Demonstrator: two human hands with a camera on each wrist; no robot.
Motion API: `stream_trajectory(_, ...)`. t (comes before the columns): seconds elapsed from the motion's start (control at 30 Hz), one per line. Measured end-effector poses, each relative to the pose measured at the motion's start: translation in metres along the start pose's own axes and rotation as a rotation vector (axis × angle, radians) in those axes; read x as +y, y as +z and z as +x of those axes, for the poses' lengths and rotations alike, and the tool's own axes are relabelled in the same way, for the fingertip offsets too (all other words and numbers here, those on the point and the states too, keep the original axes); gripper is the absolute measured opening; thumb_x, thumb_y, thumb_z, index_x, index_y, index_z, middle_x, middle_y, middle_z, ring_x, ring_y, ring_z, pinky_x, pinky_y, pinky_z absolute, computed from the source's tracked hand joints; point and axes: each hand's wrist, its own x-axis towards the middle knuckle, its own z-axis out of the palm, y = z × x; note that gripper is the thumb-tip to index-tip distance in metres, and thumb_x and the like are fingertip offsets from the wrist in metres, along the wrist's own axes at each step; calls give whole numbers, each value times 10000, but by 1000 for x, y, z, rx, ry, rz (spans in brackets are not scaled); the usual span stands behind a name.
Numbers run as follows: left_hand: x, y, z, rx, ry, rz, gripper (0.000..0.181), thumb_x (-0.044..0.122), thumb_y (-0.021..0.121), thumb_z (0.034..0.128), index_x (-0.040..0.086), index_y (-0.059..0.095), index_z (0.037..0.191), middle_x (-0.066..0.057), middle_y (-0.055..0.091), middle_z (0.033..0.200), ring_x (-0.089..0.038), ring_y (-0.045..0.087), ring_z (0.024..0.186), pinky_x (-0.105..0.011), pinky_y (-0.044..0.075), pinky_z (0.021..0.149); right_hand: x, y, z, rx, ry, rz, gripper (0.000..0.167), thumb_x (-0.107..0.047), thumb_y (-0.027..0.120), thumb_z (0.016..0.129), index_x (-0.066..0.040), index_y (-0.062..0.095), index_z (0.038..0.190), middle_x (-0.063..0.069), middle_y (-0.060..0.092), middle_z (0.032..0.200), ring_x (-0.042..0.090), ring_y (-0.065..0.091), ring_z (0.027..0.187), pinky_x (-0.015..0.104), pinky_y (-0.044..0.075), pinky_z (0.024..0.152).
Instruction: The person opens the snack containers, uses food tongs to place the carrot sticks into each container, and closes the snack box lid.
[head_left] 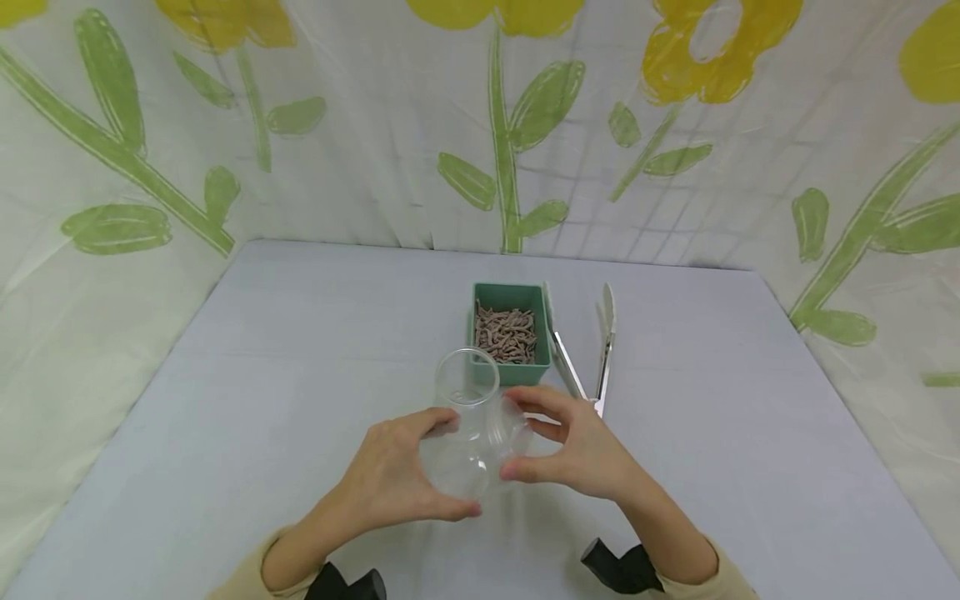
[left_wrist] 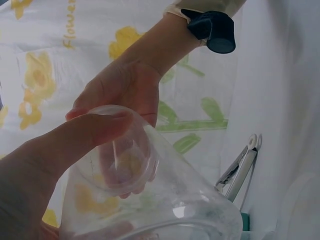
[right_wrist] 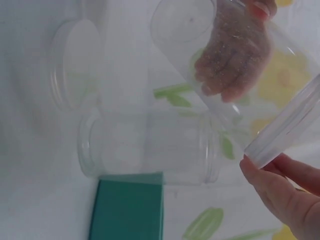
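Your left hand (head_left: 386,471): thumb and fingers curved around a clear jar (head_left: 456,467), tilted, off the table (head_left: 315,317). Behind it, a second clear jar (right_wrist: 147,145) stands upright, just beside a green box (head_left: 513,376). Head view shows brown pieces (head_left: 506,336) inside; right wrist view gives only the box's outer wall, but adds a clear disc (right_wrist: 77,65) on the table. Your right hand (head_left: 581,446): thumb and fingertips pinch the held jar's rimmed end. Jar sits between both hands' fingers. Rightmost, splayed metal tongs (head_left: 604,362).

Yellow lettering (left_wrist: 69,25), cut by the edge, reads "Flower" on the floral sheet (left_wrist: 90,45).
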Motion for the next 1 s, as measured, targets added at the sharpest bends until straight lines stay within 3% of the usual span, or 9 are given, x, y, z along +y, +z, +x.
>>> stream_trajectory(0.6,-9,0,3,-96,36,-88,743,474,900,549,29,655,1091,-10,713,966,-175,675,882,-323,542,742,1,0,1,-32,-1,24,701,-141,848,751,132,508,1300,257,515,1300,380,514,1191,344,463,981)
stream_trajectory(0.8,-11,0,5,-154,9,-147,729,460,904,552,44,655,1097,21,710,970,-129,665,899,-314,542,764,2,-1,0,-39,-32,34,689,-116,857,732,118,526,1289,237,525,1295,316,529,1180,336,465,981)
stream_trajectory(0.87,-15,-1,6,-261,11,-342,630,368,883,627,11,654,1093,-20,712,973,-125,659,906,-305,539,789,2,-1,-1,-68,-87,61,683,-47,860,705,110,533,1283,231,525,1293,281,527,1185,336,455,993)
stream_trajectory(1.0,-23,-1,9,-513,28,-831,486,178,800,759,-93,613,1116,-110,707,1008,-174,662,948,-316,529,864,-5,-4,-2,-163,-232,100,714,42,854,657,44,541,1298,183,530,1293,224,512,1200,346,418,1035)
